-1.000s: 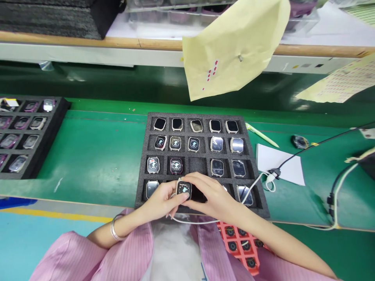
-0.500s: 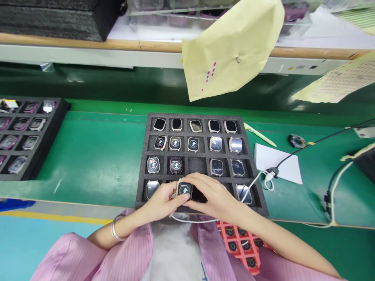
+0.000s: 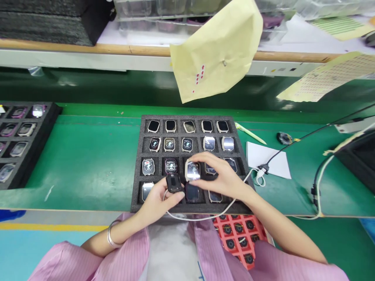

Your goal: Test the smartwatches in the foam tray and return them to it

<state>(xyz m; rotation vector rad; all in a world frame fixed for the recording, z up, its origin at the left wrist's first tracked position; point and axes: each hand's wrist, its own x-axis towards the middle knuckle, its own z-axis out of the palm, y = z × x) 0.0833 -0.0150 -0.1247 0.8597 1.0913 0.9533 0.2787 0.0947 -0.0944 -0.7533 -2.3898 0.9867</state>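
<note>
A black foam tray (image 3: 137, 171) with a grid of pockets lies on the green bench in front of me, and most pockets hold a smartwatch body. My left hand (image 3: 156, 201) pinches a small black charging cradle (image 3: 173, 183) over the tray's front row; a white cable (image 3: 205, 216) runs from it. My right hand (image 3: 218, 175) holds a pale-cased watch body (image 3: 192, 171) by its edges, just above a pocket in the third row. A dark-screened watch (image 3: 191, 192) sits in the pocket below it.
A second black foam tray (image 3: 43, 128) of watches lies at the left edge. A white paper (image 3: 268, 162), a green pen (image 3: 250, 133) and black cables (image 3: 304, 136) lie right of the main tray. A yellow paper sheet (image 3: 216, 50) hangs from the shelf. A red tray (image 3: 237, 234) rests on my lap.
The watch has come off the black cradle. My right hand has carried it up and back over the third row, while my left hand keeps the cradle near the front row.
</note>
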